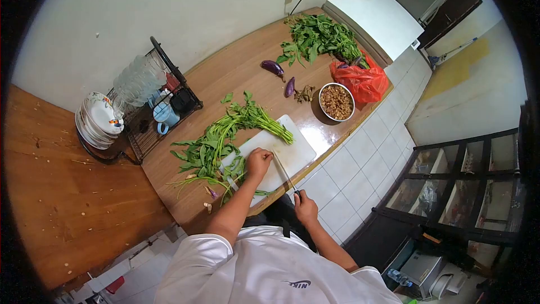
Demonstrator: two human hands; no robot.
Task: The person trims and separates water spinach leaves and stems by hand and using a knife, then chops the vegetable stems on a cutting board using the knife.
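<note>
My right hand point(305, 208) is wrapped round the handle of a knife point(284, 171), its blade lying across the white cutting board point(301, 143). Close to the blade's far end, my left hand point(259, 163) is closed in a pinch over the board; whatever is between the fingertips is too small to make out. A bunch of leafy green stems point(256, 117) rests partly on the board's far edge, the cut ends pointing right. More loose leaves point(205, 155) spread to the left of the board and beneath my left forearm.
Beyond the board are two purple eggplants point(272, 68), a metal bowl of brown chopped bits point(336, 101), a red plastic bag point(363, 81) and another heap of greens point(318, 36). A dish rack point(169, 93) with glasses, blue mug and stacked plates point(101, 118) stands left.
</note>
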